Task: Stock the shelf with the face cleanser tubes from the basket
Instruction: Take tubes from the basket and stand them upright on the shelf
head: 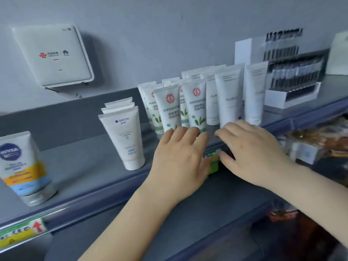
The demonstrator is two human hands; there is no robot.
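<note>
Several white face cleanser tubes stand cap-down on the grey shelf. A row with red seals and green leaves stands mid-shelf, plain white tubes to its right, a stack of blue-label tubes to its left. A Nivea tube stands at far left. My left hand lies flat at the shelf edge, fingertips at the base of the green-leaf tubes. My right hand rests beside it, fingers reaching the bottom of the plain white tubes. Neither hand holds anything. No basket is in view.
A white router box hangs on the wall at upper left. A white display tray of black items sits on the shelf at right. A green price tag shows between my hands; another at lower left. Packaged goods fill the lower right shelf.
</note>
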